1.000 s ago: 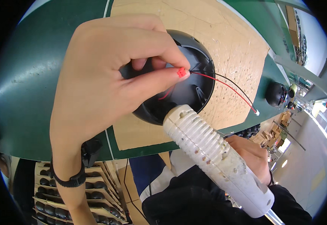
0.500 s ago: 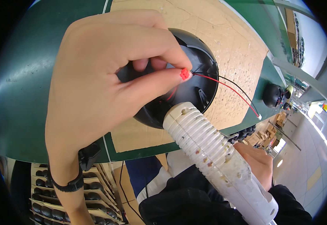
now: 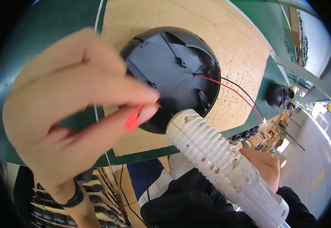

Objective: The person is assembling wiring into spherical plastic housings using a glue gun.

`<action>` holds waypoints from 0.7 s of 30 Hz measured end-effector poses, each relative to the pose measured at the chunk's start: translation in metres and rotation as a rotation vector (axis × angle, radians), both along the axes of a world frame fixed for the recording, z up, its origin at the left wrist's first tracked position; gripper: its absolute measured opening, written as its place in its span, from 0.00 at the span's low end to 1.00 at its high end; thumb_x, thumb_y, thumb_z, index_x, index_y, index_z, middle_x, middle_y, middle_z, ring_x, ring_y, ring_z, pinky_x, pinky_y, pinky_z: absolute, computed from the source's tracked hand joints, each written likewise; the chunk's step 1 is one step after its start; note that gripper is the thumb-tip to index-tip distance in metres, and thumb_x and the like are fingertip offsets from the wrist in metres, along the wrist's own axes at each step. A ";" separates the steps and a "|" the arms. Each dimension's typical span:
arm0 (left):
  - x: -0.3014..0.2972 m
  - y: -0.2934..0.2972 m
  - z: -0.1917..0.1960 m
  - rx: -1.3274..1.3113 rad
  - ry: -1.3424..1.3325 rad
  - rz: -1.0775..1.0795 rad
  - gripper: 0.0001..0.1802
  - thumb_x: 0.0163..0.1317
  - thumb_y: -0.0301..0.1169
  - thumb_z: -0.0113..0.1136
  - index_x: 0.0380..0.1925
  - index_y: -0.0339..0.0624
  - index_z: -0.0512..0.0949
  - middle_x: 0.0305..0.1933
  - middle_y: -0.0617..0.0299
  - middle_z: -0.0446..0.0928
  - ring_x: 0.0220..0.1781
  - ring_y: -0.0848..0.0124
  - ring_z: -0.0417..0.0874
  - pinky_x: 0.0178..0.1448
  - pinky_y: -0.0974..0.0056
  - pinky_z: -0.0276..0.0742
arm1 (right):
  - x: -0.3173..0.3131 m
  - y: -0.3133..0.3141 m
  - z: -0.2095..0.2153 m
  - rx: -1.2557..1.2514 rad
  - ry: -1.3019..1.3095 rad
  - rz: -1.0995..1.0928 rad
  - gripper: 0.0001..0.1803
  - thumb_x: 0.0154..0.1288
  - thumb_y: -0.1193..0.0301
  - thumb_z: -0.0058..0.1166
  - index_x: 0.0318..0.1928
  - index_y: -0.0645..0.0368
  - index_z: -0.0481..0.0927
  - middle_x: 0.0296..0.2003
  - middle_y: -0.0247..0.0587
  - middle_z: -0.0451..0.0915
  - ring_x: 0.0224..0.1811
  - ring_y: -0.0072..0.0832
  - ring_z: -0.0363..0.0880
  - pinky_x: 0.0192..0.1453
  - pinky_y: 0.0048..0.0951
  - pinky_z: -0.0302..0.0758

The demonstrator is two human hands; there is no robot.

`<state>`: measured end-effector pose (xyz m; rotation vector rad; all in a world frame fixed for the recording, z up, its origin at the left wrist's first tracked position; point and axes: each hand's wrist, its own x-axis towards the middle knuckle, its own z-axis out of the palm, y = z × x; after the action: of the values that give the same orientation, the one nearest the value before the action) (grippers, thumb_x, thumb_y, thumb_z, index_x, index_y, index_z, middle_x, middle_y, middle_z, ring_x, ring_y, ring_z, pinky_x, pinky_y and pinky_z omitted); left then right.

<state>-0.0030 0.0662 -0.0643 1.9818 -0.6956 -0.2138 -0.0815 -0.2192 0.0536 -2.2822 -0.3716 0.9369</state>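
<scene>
Head view: left hand [image 3: 70, 114] pinches a small red connector [image 3: 132, 121] beside a black dome housing [image 3: 173, 72] lying on cardboard [image 3: 230, 38], while right hand [image 3: 262, 167] grips a white ribbed glue gun [image 3: 218, 159], nozzle touching the housing's rim. Red and black wires [image 3: 230, 90] trail loose; fastening looks unfinished.

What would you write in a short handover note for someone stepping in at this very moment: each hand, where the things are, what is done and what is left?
Left hand: pinches a short red wire end between thumb and forefinger, just above the black round shell.
Right hand: grips the white ribbed tool, its front end touching the near rim of the shell.
Shell: lies open side up on the cardboard sheet on the green table. A red and a black wire trail from inside it to the right.
Done: wires lie inside the shell.
Left: the pinched wire end looks unfixed; whether any joint is made cannot be seen.
</scene>
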 end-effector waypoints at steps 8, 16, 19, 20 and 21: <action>-0.025 0.011 -0.003 -0.204 0.187 -0.021 0.16 0.36 0.23 0.74 0.31 0.41 0.86 0.29 0.64 0.70 0.28 0.70 0.66 0.33 0.66 0.57 | 0.001 0.003 -0.002 -0.035 0.035 -0.011 0.12 0.49 0.76 0.64 0.33 0.71 0.79 0.26 0.49 0.77 0.26 0.40 0.81 0.30 0.33 0.77; -0.004 0.006 -0.001 -0.204 0.187 -0.094 0.16 0.38 0.33 0.74 0.31 0.41 0.86 0.29 0.63 0.71 0.28 0.69 0.67 0.33 0.65 0.59 | -0.014 -0.018 -0.022 0.337 -0.279 -0.074 0.12 0.53 0.74 0.63 0.35 0.72 0.79 0.32 0.55 0.81 0.33 0.44 0.84 0.37 0.34 0.81; 0.033 0.010 0.026 -0.114 0.158 -0.293 0.17 0.42 0.38 0.72 0.31 0.40 0.85 0.29 0.61 0.72 0.29 0.69 0.69 0.33 0.64 0.60 | -0.017 -0.020 -0.003 0.184 -0.012 -0.317 0.14 0.53 0.74 0.63 0.38 0.72 0.80 0.38 0.58 0.82 0.37 0.47 0.85 0.42 0.35 0.82; 0.046 0.013 0.035 -0.011 0.108 -0.307 0.16 0.44 0.37 0.71 0.32 0.40 0.85 0.30 0.59 0.72 0.29 0.70 0.69 0.33 0.65 0.61 | -0.007 -0.019 0.006 0.112 0.000 -0.230 0.15 0.53 0.74 0.63 0.39 0.71 0.80 0.39 0.58 0.82 0.38 0.47 0.85 0.43 0.36 0.82; 0.054 0.014 0.043 0.090 0.056 -0.320 0.15 0.47 0.37 0.70 0.33 0.39 0.85 0.30 0.58 0.73 0.29 0.70 0.70 0.33 0.65 0.61 | -0.002 -0.019 0.014 0.037 0.011 -0.145 0.16 0.53 0.74 0.63 0.41 0.71 0.80 0.40 0.58 0.82 0.39 0.48 0.85 0.44 0.37 0.82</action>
<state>0.0509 0.0797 -0.0210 1.9325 -0.9798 -0.4984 -0.0835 -0.2385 0.0679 -2.2364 -0.2132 0.8617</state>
